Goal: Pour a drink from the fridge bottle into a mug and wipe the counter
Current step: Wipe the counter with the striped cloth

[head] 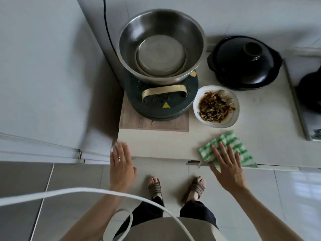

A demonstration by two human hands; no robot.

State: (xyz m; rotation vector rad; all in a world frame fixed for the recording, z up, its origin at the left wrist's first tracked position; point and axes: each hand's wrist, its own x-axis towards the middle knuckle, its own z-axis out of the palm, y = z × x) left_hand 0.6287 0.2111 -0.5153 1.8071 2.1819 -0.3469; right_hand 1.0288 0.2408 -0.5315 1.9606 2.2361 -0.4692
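Note:
A green-and-white checked cloth (234, 145) lies at the front edge of the pale counter (156, 145). My right hand (225, 164) rests flat on the cloth's near left part, fingers spread. My left hand (120, 162) hovers open with fingers apart at the counter's front left corner, beside the white fridge (43, 75), holding nothing. No bottle and no mug are in view.
A steel bowl (161, 44) sits on a dark round cooker (161, 101) on a wooden board (152, 124). A white dish of food scraps (216, 106), a black lidded pot (245, 63) and a stove edge (298, 105) stand to the right. A white cable (86, 190) crosses near me.

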